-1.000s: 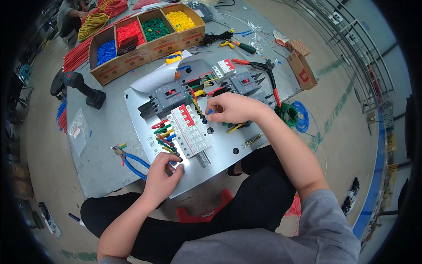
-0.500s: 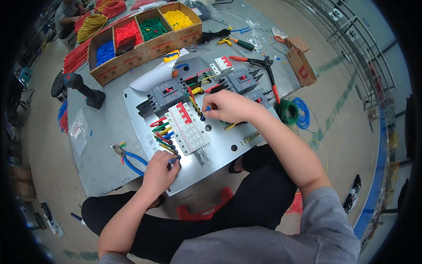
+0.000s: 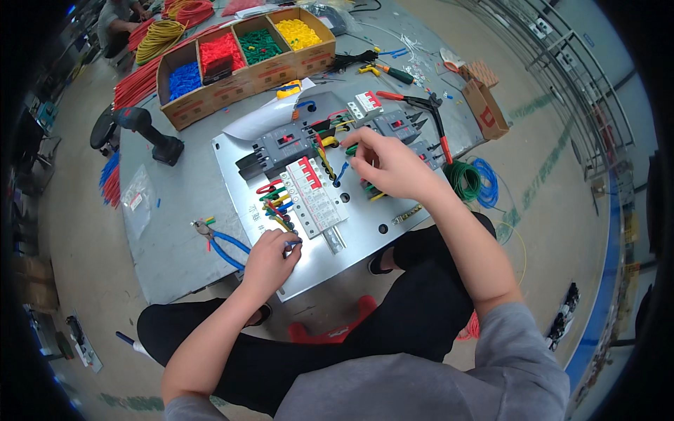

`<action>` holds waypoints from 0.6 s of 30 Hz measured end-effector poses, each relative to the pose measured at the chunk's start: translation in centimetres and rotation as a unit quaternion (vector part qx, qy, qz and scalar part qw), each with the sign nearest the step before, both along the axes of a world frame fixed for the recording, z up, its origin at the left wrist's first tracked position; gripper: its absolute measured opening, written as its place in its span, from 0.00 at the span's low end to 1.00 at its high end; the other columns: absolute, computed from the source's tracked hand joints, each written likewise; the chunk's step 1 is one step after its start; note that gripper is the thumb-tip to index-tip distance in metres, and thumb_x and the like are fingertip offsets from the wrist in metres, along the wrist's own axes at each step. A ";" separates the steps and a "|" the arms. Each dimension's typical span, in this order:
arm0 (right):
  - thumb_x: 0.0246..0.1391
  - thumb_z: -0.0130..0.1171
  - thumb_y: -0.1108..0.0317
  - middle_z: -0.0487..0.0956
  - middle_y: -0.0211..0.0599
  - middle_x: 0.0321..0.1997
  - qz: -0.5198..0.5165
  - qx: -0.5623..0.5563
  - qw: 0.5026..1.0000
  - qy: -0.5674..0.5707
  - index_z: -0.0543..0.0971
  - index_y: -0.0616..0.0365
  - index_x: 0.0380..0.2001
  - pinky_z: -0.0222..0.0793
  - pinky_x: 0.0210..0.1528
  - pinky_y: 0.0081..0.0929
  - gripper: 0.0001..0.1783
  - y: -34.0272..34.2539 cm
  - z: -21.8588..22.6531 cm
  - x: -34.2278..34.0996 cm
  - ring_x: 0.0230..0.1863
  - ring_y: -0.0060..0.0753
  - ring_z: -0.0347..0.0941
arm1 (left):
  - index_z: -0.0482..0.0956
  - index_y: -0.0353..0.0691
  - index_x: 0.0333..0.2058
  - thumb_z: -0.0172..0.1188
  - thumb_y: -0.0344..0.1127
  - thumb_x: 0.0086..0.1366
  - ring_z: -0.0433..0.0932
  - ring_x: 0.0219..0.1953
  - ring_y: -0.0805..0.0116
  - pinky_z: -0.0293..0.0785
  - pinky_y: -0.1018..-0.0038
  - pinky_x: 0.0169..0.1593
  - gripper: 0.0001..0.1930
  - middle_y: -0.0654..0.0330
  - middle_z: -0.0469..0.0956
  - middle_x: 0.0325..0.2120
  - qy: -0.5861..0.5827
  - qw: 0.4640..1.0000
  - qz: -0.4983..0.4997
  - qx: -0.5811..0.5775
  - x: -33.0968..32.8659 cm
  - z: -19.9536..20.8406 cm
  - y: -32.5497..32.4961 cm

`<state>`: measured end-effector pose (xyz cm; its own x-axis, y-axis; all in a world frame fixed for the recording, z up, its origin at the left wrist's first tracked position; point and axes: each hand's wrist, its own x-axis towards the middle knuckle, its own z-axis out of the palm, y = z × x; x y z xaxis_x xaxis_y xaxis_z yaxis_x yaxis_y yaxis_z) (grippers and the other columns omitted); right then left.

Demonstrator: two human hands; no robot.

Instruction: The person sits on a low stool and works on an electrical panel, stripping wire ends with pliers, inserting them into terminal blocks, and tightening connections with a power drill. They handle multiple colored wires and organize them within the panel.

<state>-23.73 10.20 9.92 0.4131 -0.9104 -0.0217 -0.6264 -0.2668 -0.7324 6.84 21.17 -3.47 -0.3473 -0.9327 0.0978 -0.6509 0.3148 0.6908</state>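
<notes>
A metal mounting plate [image 3: 361,242] lies tilted across the bench edge in front of me. On it sits a white multi-pole breaker [image 3: 316,210] with red switches, with red, green, yellow and blue wires along its left side. My left hand [image 3: 270,263] is closed, pinching a blue wire [image 3: 293,243] by the plate's near left part. Over the plate's right half hovers my right hand [image 3: 393,165], thumb and forefinger apart, seemingly holding nothing. Just left of its fingertips a short blue wire [image 3: 342,173] stands up from a plate hole. Grey moulded-case breakers [image 3: 284,146] stand behind.
Blue-handled pliers [image 3: 228,249] lie left of the plate, near a cordless drill [image 3: 151,137]. A divided cardboard box [image 3: 210,98] of coloured caps stands at the back. Red-handled cutters [image 3: 428,112] and wire coils [image 3: 463,180] are at right. Another person [image 3: 119,24] works far left.
My right hand has let go of the blue wire and lifted away to the right, its fingers parting. My left hand stays on its wire. The whole view has shifted slightly.
</notes>
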 end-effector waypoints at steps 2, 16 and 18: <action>0.68 0.62 0.71 0.81 0.36 0.31 0.008 -0.031 0.999 -0.044 0.80 0.61 0.54 0.76 0.40 0.35 0.14 1.5 -0.1 0.9 0.31 0.34 0.78 | 0.88 0.37 0.41 0.74 0.33 0.67 0.84 0.39 0.56 0.82 0.63 0.44 0.08 0.53 0.83 0.36 0.002 1.000 0.002 0.007 0.1 0.0 -0.1; 0.72 0.63 0.64 0.85 0.42 0.42 0.059 -0.018 0.997 -0.045 0.84 0.59 0.54 0.78 0.49 0.37 0.14 9.5 -2.9 8.8 0.43 0.43 0.82 | 0.81 0.39 0.31 0.71 0.36 0.64 0.78 0.34 0.50 0.75 0.55 0.41 0.10 0.56 0.80 0.24 0.063 0.980 0.112 -0.152 -1.9 -3.0 1.2; 0.72 0.63 0.63 0.85 0.42 0.42 0.080 0.029 0.995 -0.047 0.83 0.59 0.55 0.78 0.49 0.37 0.15 9.1 -3.6 9.7 0.44 0.43 0.82 | 0.82 0.39 0.31 0.71 0.36 0.64 0.79 0.37 0.50 0.75 0.55 0.44 0.08 0.55 0.82 0.27 0.069 0.980 0.122 -0.143 -2.0 -3.1 1.3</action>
